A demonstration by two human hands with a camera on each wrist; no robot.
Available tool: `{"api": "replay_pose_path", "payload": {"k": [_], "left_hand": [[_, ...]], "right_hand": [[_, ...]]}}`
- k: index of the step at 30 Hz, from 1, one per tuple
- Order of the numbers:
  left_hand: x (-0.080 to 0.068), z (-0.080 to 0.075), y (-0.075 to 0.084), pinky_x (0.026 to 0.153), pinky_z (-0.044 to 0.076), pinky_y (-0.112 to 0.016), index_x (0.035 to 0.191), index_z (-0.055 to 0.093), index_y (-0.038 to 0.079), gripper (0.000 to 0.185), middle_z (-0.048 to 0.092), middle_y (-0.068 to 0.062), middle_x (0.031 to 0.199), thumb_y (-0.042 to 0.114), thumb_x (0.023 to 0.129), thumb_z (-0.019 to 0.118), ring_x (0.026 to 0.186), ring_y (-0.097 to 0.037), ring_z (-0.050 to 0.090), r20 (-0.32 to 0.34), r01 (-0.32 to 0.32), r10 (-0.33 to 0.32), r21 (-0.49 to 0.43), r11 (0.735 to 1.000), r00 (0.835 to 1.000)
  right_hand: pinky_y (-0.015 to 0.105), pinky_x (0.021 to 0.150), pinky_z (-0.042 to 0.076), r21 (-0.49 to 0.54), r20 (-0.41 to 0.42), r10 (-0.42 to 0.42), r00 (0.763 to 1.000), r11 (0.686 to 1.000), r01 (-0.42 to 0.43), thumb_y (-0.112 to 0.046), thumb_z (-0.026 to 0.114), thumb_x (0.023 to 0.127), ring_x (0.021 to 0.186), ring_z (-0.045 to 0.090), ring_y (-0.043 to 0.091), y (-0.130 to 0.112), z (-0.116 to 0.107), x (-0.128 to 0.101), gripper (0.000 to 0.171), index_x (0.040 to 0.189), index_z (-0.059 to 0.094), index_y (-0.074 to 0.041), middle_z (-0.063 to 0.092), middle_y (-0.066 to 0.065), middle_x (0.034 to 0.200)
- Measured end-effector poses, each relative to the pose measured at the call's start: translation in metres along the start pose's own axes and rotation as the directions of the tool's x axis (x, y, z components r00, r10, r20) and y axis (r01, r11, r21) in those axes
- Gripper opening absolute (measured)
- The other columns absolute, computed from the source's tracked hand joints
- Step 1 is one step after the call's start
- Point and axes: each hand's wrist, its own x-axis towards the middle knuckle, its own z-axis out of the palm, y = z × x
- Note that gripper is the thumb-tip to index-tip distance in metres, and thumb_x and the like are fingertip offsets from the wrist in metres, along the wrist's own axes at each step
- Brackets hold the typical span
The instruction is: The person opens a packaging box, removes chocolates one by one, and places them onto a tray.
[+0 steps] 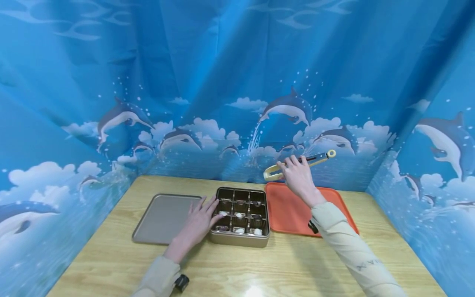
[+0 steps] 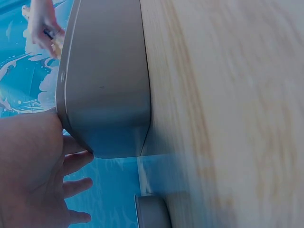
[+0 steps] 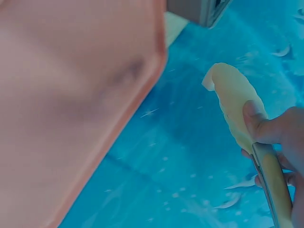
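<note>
A bronze-coloured metal box (image 1: 239,240) with a grid of dark compartments stands mid-table. Small white and dark pieces (image 1: 239,231) lie in several compartments; their kind is too small to tell. My left hand (image 1: 198,220) rests at the box's left rim, its fingers spread and mostly straight, the thumb reaching over the edge. In the left wrist view, the fingers lie along the box's side. My right hand (image 1: 298,175) grips a pair of tongs with cream-yellow tips (image 3: 232,95) and a metal handle, held above the red tray's far edge. Nothing shows between the tips.
To the left of the box lies a flat grey-brown tray (image 1: 156,218). A red-orange tray (image 1: 285,210) is on its right, partly under my right arm. Behind the wooden table (image 1: 237,268) hangs a blue dolphin-print curtain (image 1: 222,82), which also covers both sides.
</note>
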Motion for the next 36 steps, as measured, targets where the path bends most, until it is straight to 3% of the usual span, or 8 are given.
{"api": "replay_pose_path", "payload": {"k": [5,14,24,28,32,36], "left_hand": [[0.000,0.000,0.000,0.118,0.018,-0.070,0.152,0.044,0.003,0.062,0.034,-0.013,0.162,0.045,0.106,0.046,0.150,-0.041,0.025,0.001,0.006,-0.006,0.005,1.000,1.000],[-0.001,0.000,-0.001,0.119,0.016,-0.070,0.152,0.043,0.004,0.062,0.032,-0.013,0.163,0.045,0.106,0.046,0.151,-0.042,0.023,0.012,0.010,-0.010,-0.005,1.000,1.000],[-0.001,0.001,0.001,0.118,0.018,-0.071,0.151,0.044,0.003,0.061,0.034,-0.013,0.162,0.043,0.106,0.048,0.150,-0.043,0.025,0.001,0.001,-0.001,-0.014,1.000,1.000],[0.000,0.001,0.002,0.117,0.018,-0.071,0.150,0.046,0.003,0.059,0.036,-0.014,0.161,0.042,0.106,0.049,0.149,-0.043,0.027,-0.013,-0.003,0.003,-0.014,1.000,1.000],[0.000,0.002,0.001,0.117,0.019,-0.071,0.150,0.046,0.003,0.059,0.037,-0.014,0.160,0.041,0.106,0.049,0.149,-0.043,0.028,-0.018,-0.002,0.001,-0.009,1.000,1.000],[0.000,0.001,0.001,0.117,0.019,-0.071,0.151,0.045,0.002,0.058,0.036,-0.014,0.161,0.040,0.106,0.049,0.149,-0.043,0.028,-0.018,0.002,-0.002,-0.009,1.000,1.000]], "right_hand": [[0.053,0.094,0.043,-0.017,0.099,0.021,0.995,1.000,-0.019,-0.019,0.079,0.089,0.108,0.057,0.032,0.009,0.016,-0.013,0.035,0.123,0.073,-0.014,0.068,0.012,0.106],[0.053,0.095,0.041,-0.082,0.275,0.023,0.961,0.997,-0.001,-0.026,0.074,0.093,0.106,0.055,0.031,0.008,0.035,-0.021,0.027,0.118,0.075,-0.015,0.068,0.011,0.104],[0.059,0.102,0.039,-0.023,0.387,0.027,0.922,1.000,-0.019,-0.026,0.075,0.093,0.114,0.053,0.034,0.005,0.042,-0.023,0.035,0.126,0.072,-0.015,0.068,0.013,0.115],[0.058,0.100,0.039,0.009,0.340,0.049,0.939,0.998,-0.055,-0.029,0.076,0.092,0.114,0.053,0.034,0.008,0.035,-0.023,0.042,0.130,0.069,-0.014,0.066,0.013,0.114],[0.056,0.097,0.042,0.036,0.191,0.048,0.981,0.998,-0.056,-0.031,0.078,0.090,0.113,0.055,0.035,0.011,0.030,-0.022,0.046,0.131,0.068,-0.013,0.067,0.014,0.114],[0.055,0.097,0.043,0.044,0.071,0.023,0.997,0.999,-0.026,-0.027,0.079,0.090,0.112,0.056,0.035,0.010,0.026,-0.019,0.045,0.131,0.068,-0.014,0.067,0.013,0.115]]}}
